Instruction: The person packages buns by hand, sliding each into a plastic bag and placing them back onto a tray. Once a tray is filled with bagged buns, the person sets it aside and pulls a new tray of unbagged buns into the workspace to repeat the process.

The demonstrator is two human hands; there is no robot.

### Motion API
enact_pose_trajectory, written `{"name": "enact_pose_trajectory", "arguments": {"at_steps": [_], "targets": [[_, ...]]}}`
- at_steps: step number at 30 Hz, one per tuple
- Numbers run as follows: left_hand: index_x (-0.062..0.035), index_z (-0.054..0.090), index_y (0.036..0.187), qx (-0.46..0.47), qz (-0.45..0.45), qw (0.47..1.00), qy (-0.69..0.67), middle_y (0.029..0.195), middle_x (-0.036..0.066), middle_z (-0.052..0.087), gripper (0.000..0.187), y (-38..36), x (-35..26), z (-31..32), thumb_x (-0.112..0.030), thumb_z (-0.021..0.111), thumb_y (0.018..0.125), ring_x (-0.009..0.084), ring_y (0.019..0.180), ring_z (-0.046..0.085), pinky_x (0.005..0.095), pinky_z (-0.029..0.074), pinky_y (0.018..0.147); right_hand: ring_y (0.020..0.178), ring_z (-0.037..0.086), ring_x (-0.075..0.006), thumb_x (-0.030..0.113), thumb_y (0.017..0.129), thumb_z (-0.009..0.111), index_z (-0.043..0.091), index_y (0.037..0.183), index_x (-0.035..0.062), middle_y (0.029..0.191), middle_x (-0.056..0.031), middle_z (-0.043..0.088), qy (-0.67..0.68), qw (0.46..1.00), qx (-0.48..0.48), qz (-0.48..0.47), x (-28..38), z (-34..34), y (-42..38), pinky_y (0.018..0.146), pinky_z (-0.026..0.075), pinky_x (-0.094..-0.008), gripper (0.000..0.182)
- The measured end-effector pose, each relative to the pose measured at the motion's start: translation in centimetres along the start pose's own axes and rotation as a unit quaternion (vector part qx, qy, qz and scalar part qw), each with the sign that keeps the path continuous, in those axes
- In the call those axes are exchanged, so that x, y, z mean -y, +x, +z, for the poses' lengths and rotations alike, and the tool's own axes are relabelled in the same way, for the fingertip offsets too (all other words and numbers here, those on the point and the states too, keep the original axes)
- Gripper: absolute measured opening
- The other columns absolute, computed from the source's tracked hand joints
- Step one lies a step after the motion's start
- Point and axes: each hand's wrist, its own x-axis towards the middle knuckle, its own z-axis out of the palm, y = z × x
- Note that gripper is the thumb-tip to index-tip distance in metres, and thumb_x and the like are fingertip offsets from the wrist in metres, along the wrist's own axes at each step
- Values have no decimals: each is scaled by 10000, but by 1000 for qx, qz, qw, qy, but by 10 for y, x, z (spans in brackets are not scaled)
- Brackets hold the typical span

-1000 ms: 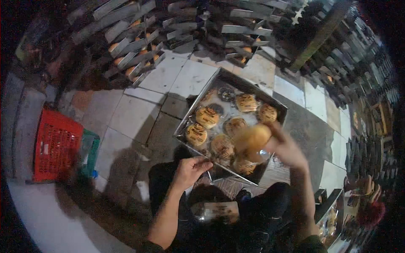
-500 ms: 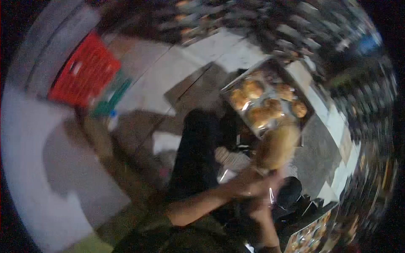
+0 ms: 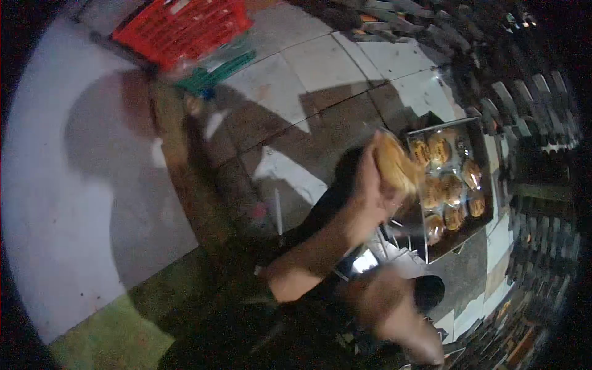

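Observation:
My left hand [image 3: 372,206] is closed around a golden-brown bread bun [image 3: 396,165], which it holds up beside the tray's left edge. The bun overlaps the rim in this view. To its right lies a dark metal tray [image 3: 457,242] with several round buns [image 3: 453,188] in shiny clear wrapping, dark printing on some. Lower down, nearer my body, my right hand [image 3: 385,302] is smeared by motion, its fingers not distinct. Between the two hands a bright shiny patch [image 3: 365,261] shows, close to thin metal bars.
A red plastic crate [image 3: 185,34] stands at the upper left, with a green crate [image 3: 219,71] against it. Pale tiles [image 3: 311,61] cover the floor. A wooden beam [image 3: 179,166] runs along the wall on the left. Stacked, slat-like items crowd the right side.
My left hand has carried the bun up and away from my right hand, to the tray's left edge. My right hand has moved down, apart from it. The camera view has turned.

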Motion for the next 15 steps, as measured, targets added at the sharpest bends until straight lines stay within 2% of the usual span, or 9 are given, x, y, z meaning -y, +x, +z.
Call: {"name": "enact_pose_trajectory", "arguments": {"at_steps": [1,3,4,6,8,10,12,14,15], "targets": [[-77,467,1067,66,16,998,2,927,106,554,514,15,-7,-10,-525,445,817,276,852,567,426,482,740,828,525,-293,71,682,624,557,889,45,949,-196,535,-3,1000,-6,13,12,-16,6,682,446,-370,219],[-88,471,1084,140,12,990,6,967,130,572,536,14,-9,-11,-551,402,821,324,929,553,479,456,808,792,511,-227,154,755,561,542,803,9,805,-149,516,234,816,-469,244,26,-31,4,649,440,-313,154],[-110,460,1120,127,63,987,78,1002,117,563,522,-5,-6,3,-538,396,828,321,957,541,503,449,808,751,534,-189,40,726,614,519,832,-12,794,-111,542,-141,806,-536,210,-6,-14,-10,646,439,-272,151],[-154,431,1196,141,103,979,105,1070,87,536,512,-20,4,14,-519,387,840,311,1014,512,568,426,802,710,543,-189,-61,684,629,506,832,-3,802,-78,548,170,825,-494,214,-25,-13,-17,647,453,-275,200],[-147,445,1176,155,79,980,95,1057,87,540,494,-34,13,27,-508,389,843,305,1011,514,557,429,805,695,542,-163,-33,710,625,501,841,17,794,-69,546,538,688,-467,139,-17,4,-30,647,446,-263,187],[-146,448,1169,146,63,979,124,1046,92,544,487,-42,26,32,-504,392,843,304,999,521,542,439,797,674,549,-178,-20,692,633,493,830,21,774,-93,543,504,664,-541,110,-18,18,-42,610,447,-268,201],[-145,450,1162,139,48,977,156,1035,96,548,480,-45,42,36,-499,396,843,303,987,528,528,449,790,643,563,-243,11,719,618,475,861,15,760,-123,549,13,847,-505,164,-34,35,-57,561,454,-292,201],[-117,475,1114,100,10,977,189,1019,102,553,470,-42,60,32,-492,408,838,296,955,545,499,467,773,625,575,-313,82,764,559,506,826,38,738,-138,571,85,898,-369,225,-28,53,-69,530,465,-374,93],[-97,484,1080,54,15,970,236,1003,124,550,518,-41,68,33,-536,437,808,289,932,557,478,480,757,664,543,-337,132,783,499,457,852,19,735,-181,528,124,955,-268,38,-26,85,-73,628,457,-412,139]]}}
